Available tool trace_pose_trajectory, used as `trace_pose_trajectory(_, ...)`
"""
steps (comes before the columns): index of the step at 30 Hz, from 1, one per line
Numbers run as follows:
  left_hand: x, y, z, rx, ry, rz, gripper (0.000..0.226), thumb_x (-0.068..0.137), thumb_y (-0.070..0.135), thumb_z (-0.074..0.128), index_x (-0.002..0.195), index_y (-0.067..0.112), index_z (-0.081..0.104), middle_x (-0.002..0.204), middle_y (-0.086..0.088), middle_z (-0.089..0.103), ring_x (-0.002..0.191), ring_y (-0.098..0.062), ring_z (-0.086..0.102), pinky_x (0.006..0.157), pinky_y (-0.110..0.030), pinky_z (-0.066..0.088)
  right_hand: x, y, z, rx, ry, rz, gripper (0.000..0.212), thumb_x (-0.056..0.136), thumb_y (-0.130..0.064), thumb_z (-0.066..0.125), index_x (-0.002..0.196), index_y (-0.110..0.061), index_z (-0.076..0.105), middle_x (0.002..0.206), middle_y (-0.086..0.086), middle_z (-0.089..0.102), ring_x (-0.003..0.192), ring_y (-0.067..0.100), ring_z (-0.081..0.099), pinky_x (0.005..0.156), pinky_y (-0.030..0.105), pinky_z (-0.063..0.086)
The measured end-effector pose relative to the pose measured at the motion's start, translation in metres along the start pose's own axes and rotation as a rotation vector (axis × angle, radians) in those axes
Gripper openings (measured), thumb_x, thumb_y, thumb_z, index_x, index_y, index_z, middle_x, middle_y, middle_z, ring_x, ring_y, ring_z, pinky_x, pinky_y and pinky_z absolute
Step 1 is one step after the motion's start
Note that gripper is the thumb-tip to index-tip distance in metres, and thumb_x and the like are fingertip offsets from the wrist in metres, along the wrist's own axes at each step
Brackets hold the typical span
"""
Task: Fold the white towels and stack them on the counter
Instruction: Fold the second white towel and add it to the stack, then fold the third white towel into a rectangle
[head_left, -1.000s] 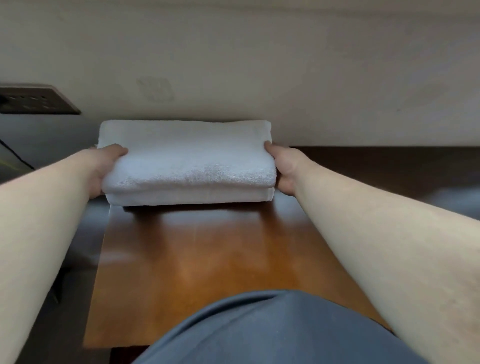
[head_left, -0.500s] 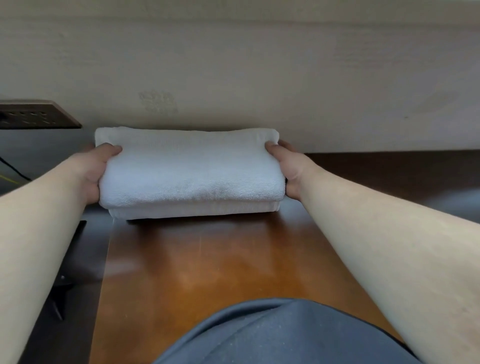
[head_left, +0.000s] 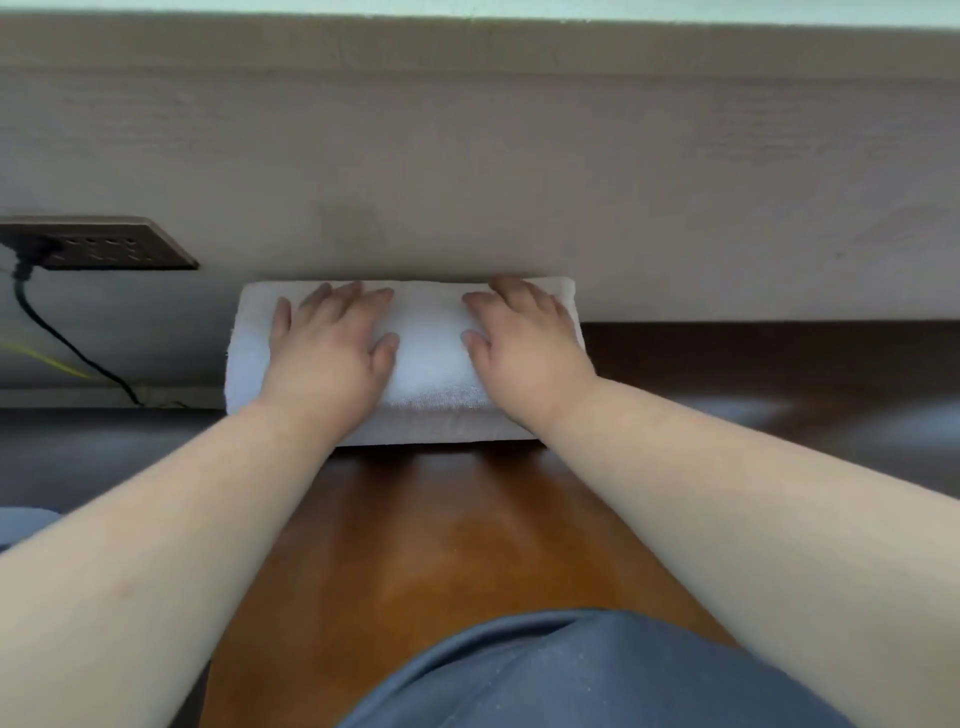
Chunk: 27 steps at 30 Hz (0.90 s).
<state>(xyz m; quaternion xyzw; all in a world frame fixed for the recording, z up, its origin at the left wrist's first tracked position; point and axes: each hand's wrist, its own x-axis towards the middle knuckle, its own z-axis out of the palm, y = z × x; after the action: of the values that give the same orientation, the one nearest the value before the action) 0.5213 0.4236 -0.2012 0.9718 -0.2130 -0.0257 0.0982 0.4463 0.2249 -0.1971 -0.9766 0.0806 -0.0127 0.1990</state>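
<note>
Now both hands have left the ends of the folded white towel (head_left: 428, 358): left hand (head_left: 327, 353) and right hand (head_left: 524, 353) press flat on top, fingers spread, at the bench's (head_left: 441, 545) far edge against the wall (head_left: 467, 182).

The single head-worn view looks forward and down, close over the wooden counter (head_left: 441, 545) toward the wall (head_left: 519, 182).

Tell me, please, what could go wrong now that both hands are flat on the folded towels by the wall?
Two risks stand out. The left hand and right hand press on the towels, which may squash the folds or skew the layers. The stack's left end seems to overhang the counter, so uneven pressure there might tip or drag it off toward the black cable.
</note>
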Motion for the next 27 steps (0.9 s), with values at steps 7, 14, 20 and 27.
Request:
trace_pose_trajectory(7, -0.005, -0.005, 0.015, 0.131, -0.326, -0.283, 0.072, 0.088, 0.073, 0.012, 0.151, 0.044, -0.009, 0.164, 0.0, -0.008, 0.147, -0.041, -0.004, 0.114, -0.066, 0.003, 0.002, 0.016, 0.012, -0.139, -0.302, 0.193, 0.081, 0.092, -0.074, 0.025, 0.158, -0.034, 0.001, 0.167, 0.006, -0.007, 0.153, 0.026, -0.014, 0.121, 0.059, 0.0)
trace_pose_trajectory(14, 0.005, 0.017, -0.01, 0.116, -0.382, -0.318, 0.072, 0.095, 0.061, 0.028, 0.155, 0.035, -0.003, 0.164, -0.005, -0.005, 0.149, -0.035, 0.0, 0.118, -0.055, 0.007, 0.006, 0.017, -0.009, -0.048, -0.321, 0.17, 0.079, 0.094, -0.069, 0.033, 0.159, -0.031, 0.009, 0.168, 0.003, -0.002, 0.153, 0.026, -0.009, 0.121, 0.057, 0.005)
trace_pose_trajectory(20, -0.019, 0.079, -0.042, 0.006, -0.093, 0.031, 0.06, 0.091, 0.038, 0.055, 0.147, 0.022, 0.038, 0.15, -0.014, 0.036, 0.136, -0.033, 0.034, 0.112, -0.041, 0.03, -0.02, 0.037, -0.059, 0.047, -0.097, 0.197, 0.067, 0.096, -0.061, 0.043, 0.153, -0.028, 0.03, 0.164, 0.005, 0.02, 0.153, 0.028, 0.009, 0.12, 0.055, 0.014)
trace_pose_trajectory(27, -0.037, 0.197, -0.095, -0.079, -0.028, 0.243, 0.05, 0.096, 0.038, 0.05, 0.144, 0.026, 0.042, 0.155, -0.001, 0.033, 0.141, -0.023, 0.032, 0.115, -0.036, 0.026, -0.085, 0.096, -0.157, 0.032, 0.056, 0.285, 0.067, 0.096, -0.062, 0.043, 0.151, -0.025, 0.037, 0.163, 0.007, 0.023, 0.152, 0.028, 0.01, 0.121, 0.052, 0.016)
